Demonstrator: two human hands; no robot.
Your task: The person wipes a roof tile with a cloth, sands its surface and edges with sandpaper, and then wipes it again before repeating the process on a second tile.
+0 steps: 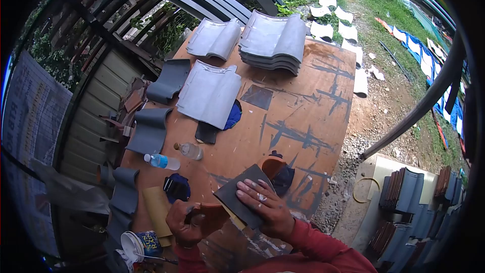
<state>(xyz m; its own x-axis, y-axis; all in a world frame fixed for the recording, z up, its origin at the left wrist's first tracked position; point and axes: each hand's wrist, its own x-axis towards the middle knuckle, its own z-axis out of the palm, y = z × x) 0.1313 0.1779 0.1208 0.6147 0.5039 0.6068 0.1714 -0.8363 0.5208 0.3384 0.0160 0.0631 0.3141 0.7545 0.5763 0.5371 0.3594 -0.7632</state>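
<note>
My left hand [185,222] is closed on the edge of a reddish-brown curved roof tile [214,216], close to my body. In my right hand [264,206] is a dark grey sheet that looks like sandpaper [233,192], with a yellowish underside showing at its lower edge. My fingers lie across its top; the thumb is hidden. The sheet covers part of the brown tile. Behind it, an orange-brown curved piece [273,166] rests on a dark blue pad [284,181]. Left of my left hand lies a yellowish sheet [157,212].
The wooden table [318,106] carries a stack of grey roof tiles [273,40], single tiles [209,93], a blue-labelled bottle [162,162], another clear bottle [190,150] and a paint tub [140,245]. A slanted pole [409,111] and more stacked tiles [401,192] stand to the right.
</note>
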